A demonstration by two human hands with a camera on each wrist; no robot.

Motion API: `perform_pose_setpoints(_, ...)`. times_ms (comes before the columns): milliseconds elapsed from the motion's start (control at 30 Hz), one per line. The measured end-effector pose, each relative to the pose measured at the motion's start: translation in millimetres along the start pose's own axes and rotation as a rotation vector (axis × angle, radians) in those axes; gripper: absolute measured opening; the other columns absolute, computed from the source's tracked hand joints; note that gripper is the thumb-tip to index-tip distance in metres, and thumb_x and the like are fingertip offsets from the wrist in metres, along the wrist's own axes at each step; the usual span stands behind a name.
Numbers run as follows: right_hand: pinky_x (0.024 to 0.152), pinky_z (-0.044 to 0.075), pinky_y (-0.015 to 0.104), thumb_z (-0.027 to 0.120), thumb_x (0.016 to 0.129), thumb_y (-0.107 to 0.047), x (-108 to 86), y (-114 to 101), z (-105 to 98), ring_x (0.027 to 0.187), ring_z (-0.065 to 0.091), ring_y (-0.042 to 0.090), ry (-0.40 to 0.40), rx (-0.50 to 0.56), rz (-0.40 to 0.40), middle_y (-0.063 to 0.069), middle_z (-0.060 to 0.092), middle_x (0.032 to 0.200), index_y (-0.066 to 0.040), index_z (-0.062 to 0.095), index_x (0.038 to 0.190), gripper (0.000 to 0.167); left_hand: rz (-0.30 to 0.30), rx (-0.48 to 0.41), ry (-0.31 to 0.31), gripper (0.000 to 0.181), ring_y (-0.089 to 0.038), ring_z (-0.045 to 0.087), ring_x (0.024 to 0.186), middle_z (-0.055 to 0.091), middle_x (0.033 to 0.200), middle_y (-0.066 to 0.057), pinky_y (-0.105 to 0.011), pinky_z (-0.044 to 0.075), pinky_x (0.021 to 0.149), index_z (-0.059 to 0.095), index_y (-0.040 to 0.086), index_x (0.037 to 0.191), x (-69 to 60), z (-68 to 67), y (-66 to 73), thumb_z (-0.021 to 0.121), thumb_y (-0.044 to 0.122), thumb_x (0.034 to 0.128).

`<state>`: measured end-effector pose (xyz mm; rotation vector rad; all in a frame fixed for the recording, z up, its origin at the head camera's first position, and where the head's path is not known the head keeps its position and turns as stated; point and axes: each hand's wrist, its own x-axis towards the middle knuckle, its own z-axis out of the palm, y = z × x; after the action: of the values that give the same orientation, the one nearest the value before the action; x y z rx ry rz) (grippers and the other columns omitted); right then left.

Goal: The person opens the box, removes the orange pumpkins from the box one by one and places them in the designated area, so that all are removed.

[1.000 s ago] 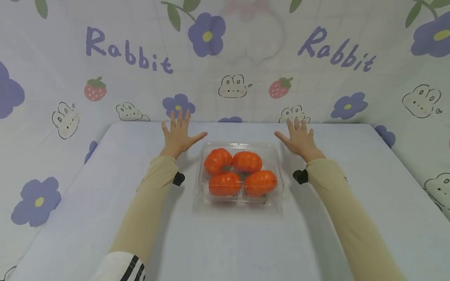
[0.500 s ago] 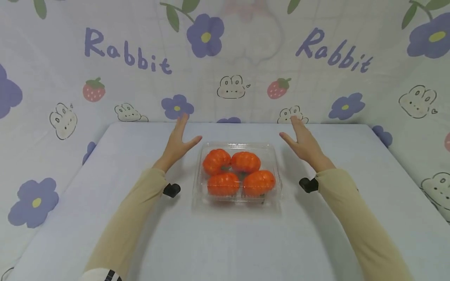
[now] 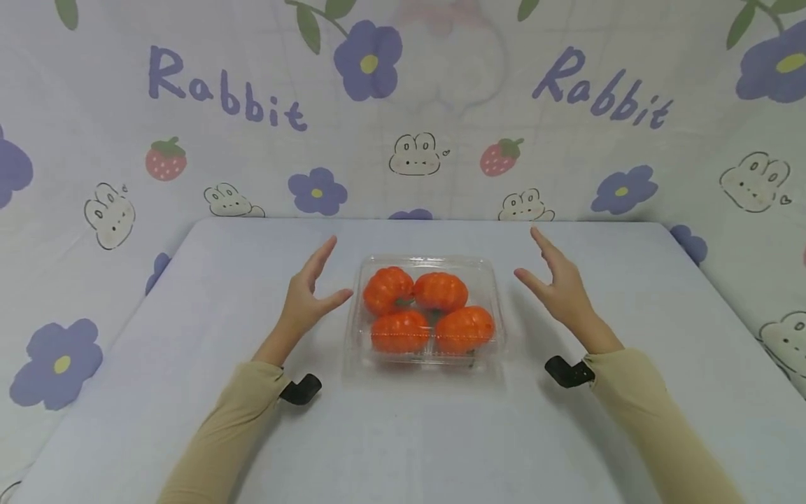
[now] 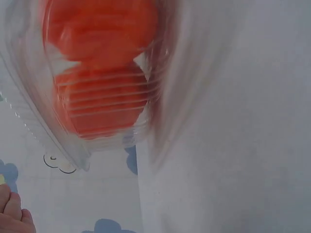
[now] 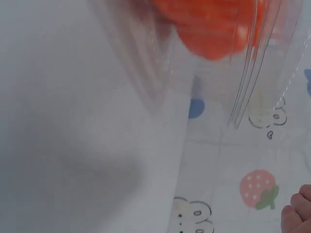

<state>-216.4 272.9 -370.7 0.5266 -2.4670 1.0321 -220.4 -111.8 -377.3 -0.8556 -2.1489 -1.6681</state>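
Note:
A clear plastic clamshell box (image 3: 428, 263) stands in the middle of the table, holding several orange pumpkins (image 3: 464, 329). To its left my left hand (image 3: 306, 297) hovers with fingers extended and thumb spread toward the box wall; a touch cannot be made out. On the far side my right hand (image 3: 562, 290) is held apart from the box, thumb and fingers spread, with nothing in it. Both wrist views show the box's side close up, with pumpkins (image 4: 99, 102) behind the ribbed plastic. Only fingertips of each hand appear in their corners.
A white cloth covers the table (image 3: 403, 434) under the box. Behind it hangs a patterned curtain (image 3: 441, 91) with rabbits, flowers and strawberries. Black wrist cameras (image 3: 302, 390) jut inward from both beige sleeves (image 3: 655, 420).
Both hands have come back from the table's far edge toward me, to either side of the box. Their fingers turned from splayed upward to angled inward. The box has stayed put.

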Motion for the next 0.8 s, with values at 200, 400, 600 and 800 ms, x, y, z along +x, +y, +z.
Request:
perform_pose_setpoints(200, 0.100, 0.027, 0.039, 0.068, 0.077, -0.003, -21.4, -14, 7, 0.125, 0.030, 0.033, -0.031, 0.155, -0.022, 0.019, 0.031, 0.139, 0.005, 0.030, 0.136, 0.071, 0.023, -0.093, -0.025, 0.072, -0.036, 0.024, 0.127, 0.028, 0.135, -0.030, -0.032, 0.018, 0.104, 0.027, -0.017, 0.130, -25.2, 3.2, 6.1, 0.068, 0.004, 0.0748)
perform_pose_setpoints(400, 0.101, 0.024, 0.026, 0.065, 0.071, 0.013, -34.8, -37, 11, 0.125, 0.025, 0.040, -0.092, 0.281, -0.050, 0.027, 0.027, 0.138, 0.014, 0.026, 0.133, 0.073, 0.011, -0.163, -0.075, 0.078, -0.035, 0.018, 0.129, 0.022, 0.138, -0.031, -0.038, 0.014, 0.105, 0.021, -0.016, 0.132, -39.4, 6.3, -3.2, 0.070, 0.013, 0.0777)
perform_pose_setpoints(600, 0.103, 0.021, 0.026, 0.063, 0.062, 0.023, -51.0, -38, 20, 0.125, 0.019, 0.043, -0.141, 0.388, -0.052, 0.030, 0.021, 0.139, 0.017, 0.021, 0.133, 0.083, -0.059, -0.101, -0.135, 0.084, -0.034, 0.013, 0.131, 0.017, 0.142, -0.026, -0.050, 0.012, 0.103, 0.018, -0.013, 0.135, -50.8, 12.9, -4.0, 0.068, -0.006, 0.0685)
perform_pose_setpoints(800, 0.104, 0.019, 0.025, 0.068, 0.060, 0.022, -70.6, -9, 33, 0.131, 0.011, 0.034, -0.157, 0.579, -0.091, 0.023, 0.014, 0.144, 0.009, 0.016, 0.138, 0.095, -0.180, -0.022, -0.214, 0.098, -0.025, 0.008, 0.133, 0.008, 0.147, -0.012, -0.048, 0.012, 0.104, 0.009, 0.002, 0.143, -59.1, 17.7, -22.8, 0.073, 0.006, 0.0682)
